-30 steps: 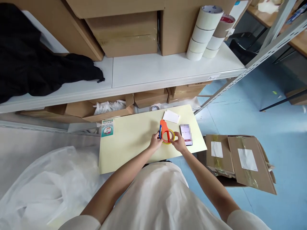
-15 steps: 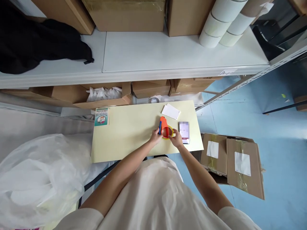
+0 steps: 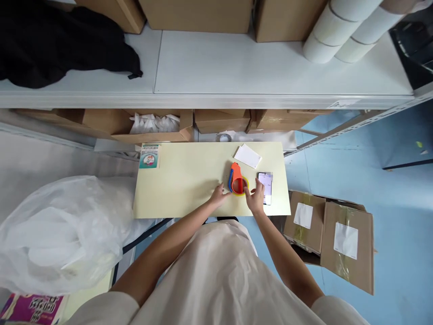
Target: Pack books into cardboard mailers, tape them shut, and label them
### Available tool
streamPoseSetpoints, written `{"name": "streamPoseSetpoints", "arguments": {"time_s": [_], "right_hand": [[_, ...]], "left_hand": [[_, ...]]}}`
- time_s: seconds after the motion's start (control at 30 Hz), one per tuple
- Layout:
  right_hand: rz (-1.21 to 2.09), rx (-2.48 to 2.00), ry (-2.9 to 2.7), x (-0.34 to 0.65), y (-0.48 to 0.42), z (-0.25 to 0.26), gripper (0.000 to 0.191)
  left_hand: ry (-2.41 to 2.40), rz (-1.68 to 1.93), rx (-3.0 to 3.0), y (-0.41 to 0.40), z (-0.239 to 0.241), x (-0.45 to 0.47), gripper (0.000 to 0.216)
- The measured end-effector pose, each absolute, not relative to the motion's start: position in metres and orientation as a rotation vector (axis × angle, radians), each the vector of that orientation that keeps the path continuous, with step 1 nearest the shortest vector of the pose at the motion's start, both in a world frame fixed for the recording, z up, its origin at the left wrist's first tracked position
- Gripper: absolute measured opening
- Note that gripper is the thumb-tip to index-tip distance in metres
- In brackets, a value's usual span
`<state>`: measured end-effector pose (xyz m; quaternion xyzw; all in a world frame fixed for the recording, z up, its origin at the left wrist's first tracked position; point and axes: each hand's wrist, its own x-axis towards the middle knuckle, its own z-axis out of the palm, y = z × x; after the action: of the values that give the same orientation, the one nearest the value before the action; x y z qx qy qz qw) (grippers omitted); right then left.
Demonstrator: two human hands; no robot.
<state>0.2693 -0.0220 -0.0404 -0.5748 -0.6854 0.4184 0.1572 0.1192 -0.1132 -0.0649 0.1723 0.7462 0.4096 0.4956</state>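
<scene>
An orange tape dispenser [image 3: 236, 171] with a blue part along its left side and a yellow-rimmed roll of tape lies on the pale yellow tabletop [image 3: 176, 185]. My left hand [image 3: 219, 197] is open at its lower left, the fingers apart and the thumb stretched toward it. On the other side, my right hand [image 3: 256, 199] is open too, with thumb and forefinger spread; the thumb tip is close to the roll, and whether it touches I cannot tell. A phone [image 3: 267, 192] with a lit screen lies just right of that hand. Above the dispenser are white cards [image 3: 248, 156].
A grey shelf [image 3: 270, 74] crosses above the table, bearing cartons, a black cloth [image 3: 67, 49] and white rolls [image 3: 326, 40]. An open carton [image 3: 149, 137] sits on the lower level. Left stands a large plastic bag [image 3: 67, 234]; right, cartons [image 3: 348, 266] on the blue floor.
Both hands have let go of the tape dispenser and drawn apart from it. It has turned slightly and now rests on the table. The whole view has shifted a little.
</scene>
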Motion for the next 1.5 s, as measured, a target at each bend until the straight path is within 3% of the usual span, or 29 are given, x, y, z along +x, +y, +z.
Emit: {"name": "streamPoseSetpoints", "arguments": {"time_s": [0.33, 0.5, 0.63, 0.73, 0.9, 1.03, 1.23, 1.4, 1.5], "right_hand": [[1.384, -0.842, -2.430, 0.155, -0.067, -0.002, 0.042], [1.493, -0.435, -2.667, 0.080, -0.142, 0.013, 0.031], [1.340, -0.106, -2.757, 0.008, -0.216, 0.031, 0.029], [1.154, 0.156, -2.752, -0.054, -0.272, 0.049, 0.027], [0.717, 0.382, -2.854, -0.134, -0.340, 0.075, 0.034], [0.488, 0.484, -2.896, -0.155, -0.358, 0.089, 0.025], [0.480, 0.529, -2.845, -0.151, -0.351, 0.128, 0.023], [0.473, 0.602, -2.761, -0.143, -0.344, 0.161, 0.022], [0.501, 0.526, -2.727, -0.138, -0.336, 0.166, 0.015]], "left_hand": [[2.004, 1.277, 0.397, -0.250, 0.019, 0.039, 0.032], [2.504, 1.275, 0.388, -0.365, 0.049, -0.008, 0.030], [3.083, 1.232, 0.185, -0.454, 0.058, -0.048, 0.053], [3.241, 1.145, 0.119, -0.496, 0.060, -0.085, 0.075], [3.181, 0.977, 0.336, -0.518, 0.060, -0.133, 0.061], [3.110, 0.896, 0.570, -0.525, 0.064, -0.149, 0.057], [2.980, 0.902, 0.999, -0.533, 0.079, -0.158, 0.069], [2.983, 0.982, 1.023, -0.532, 0.093, -0.169, 0.037], [2.863, 1.054, 1.123, -0.538, 0.098, -0.178, 0.035]]}}
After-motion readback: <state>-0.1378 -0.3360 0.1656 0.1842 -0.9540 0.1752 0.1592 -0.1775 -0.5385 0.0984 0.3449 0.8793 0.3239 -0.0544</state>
